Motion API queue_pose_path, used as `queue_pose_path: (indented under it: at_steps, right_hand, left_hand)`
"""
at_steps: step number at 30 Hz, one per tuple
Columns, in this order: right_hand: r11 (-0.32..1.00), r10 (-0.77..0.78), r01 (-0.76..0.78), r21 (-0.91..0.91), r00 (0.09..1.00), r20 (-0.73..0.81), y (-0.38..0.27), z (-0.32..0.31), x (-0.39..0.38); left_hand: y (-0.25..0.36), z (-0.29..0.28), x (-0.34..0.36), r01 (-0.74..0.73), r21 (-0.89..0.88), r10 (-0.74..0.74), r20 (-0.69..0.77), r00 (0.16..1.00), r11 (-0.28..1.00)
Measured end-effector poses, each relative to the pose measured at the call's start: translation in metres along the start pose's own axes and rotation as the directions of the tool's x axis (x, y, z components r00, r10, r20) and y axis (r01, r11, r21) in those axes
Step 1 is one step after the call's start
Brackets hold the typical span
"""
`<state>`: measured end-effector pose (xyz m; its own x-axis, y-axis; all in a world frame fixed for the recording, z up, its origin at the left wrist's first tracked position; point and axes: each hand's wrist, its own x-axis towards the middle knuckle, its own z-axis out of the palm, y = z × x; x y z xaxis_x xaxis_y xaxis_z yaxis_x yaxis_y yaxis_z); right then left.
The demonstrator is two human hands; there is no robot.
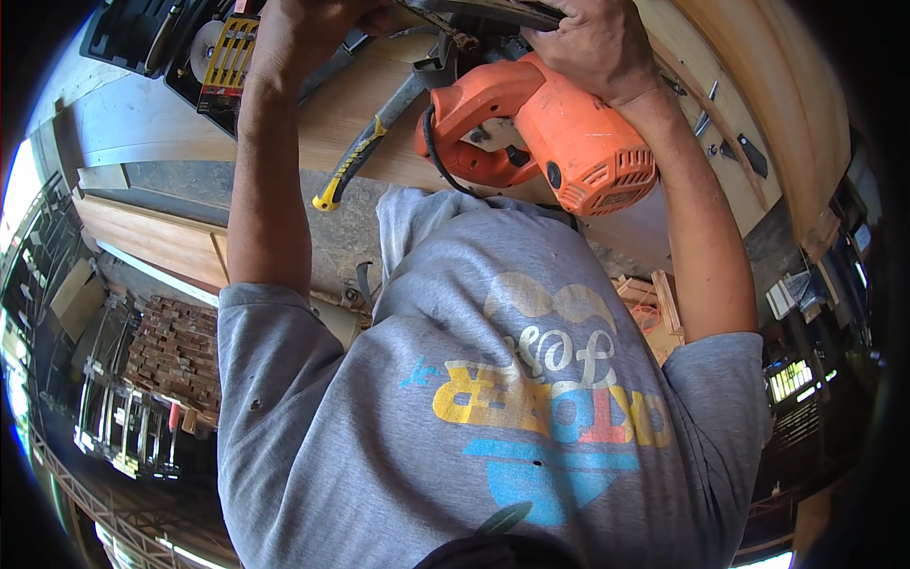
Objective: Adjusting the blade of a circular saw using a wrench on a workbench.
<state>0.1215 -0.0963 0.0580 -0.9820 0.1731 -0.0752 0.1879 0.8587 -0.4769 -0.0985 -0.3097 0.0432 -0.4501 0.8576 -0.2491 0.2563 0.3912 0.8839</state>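
Note:
My left hand (318,24) is at the upper edge, partly cut off by the frame. Its fingers are curled, and what they hold is hidden. Just right of them a thin, dirty rod-like piece (431,21) slants toward the middle. My right hand (602,47) is bent over a dark bar-shaped part (512,11) at the upper edge, fingers closed on it. Under that hand lies a big orange corded power tool (588,142) with a loop handle and vented motor housing. Between my arms rests a hammer (365,156) with a black and yellow handle.
Beside my left forearm is an open black case (180,81) holding a yellow pack of blades (227,57). Small hand tools (706,119) lie on the wooden bench (654,24) at right. Planks (156,232) and stacked wood blocks (171,356) stand lower left.

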Motion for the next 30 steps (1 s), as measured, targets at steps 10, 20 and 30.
queue_pose_path:
  at_steps: [10,20,30]
  right_hand:
    - [0.999,-0.043,0.043,-0.007,0.999,-0.018,-0.009,-0.01,0.005]
    - [0.992,-0.099,0.107,0.058,0.986,-0.13,0.001,-0.002,0.002]
    - [0.99,-0.128,0.124,-0.059,0.99,-0.053,-0.009,-0.01,0.003]
  left_hand:
    - [-0.007,-0.006,0.006,-0.159,0.264,0.141,0.085,0.986,0.951]
    - [-0.029,-0.004,0.001,-0.118,0.033,0.116,0.066,0.991,0.992]
    - [-0.042,-0.009,0.006,-0.257,0.294,0.214,0.17,0.962,0.921]
